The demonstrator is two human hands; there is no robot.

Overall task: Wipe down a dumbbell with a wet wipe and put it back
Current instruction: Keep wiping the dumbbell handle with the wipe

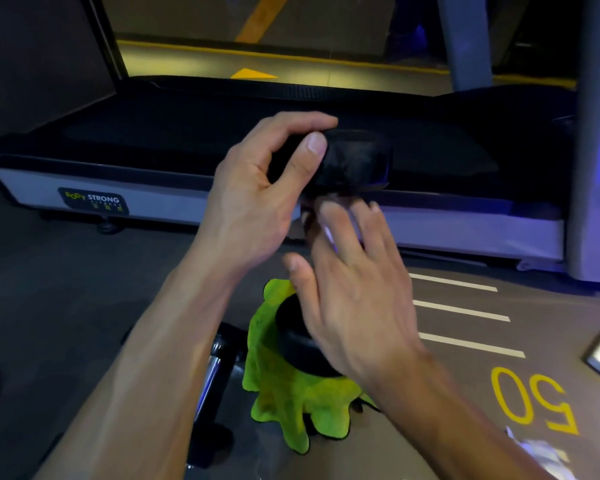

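Left hand (253,202) curled round upper head of upright dumbbell (354,161). Right hand (354,289) at 5 o'clock, fingers straight against handle; wipe not discernible. Lower head on green cloth (284,403), floor (465,393). Treadmill (118,195) at 12 o'clock.

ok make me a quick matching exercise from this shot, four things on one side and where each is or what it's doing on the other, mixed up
Things:
1. left hand
2. right hand
3. green cloth
4. treadmill

Places or states:
A. draped on the floor under the dumbbell's lower head
B. grips the upper head
C. behind the hands, Body Strong label
D. fingers spread below the upper head

Pairs: 1-B, 2-D, 3-A, 4-C
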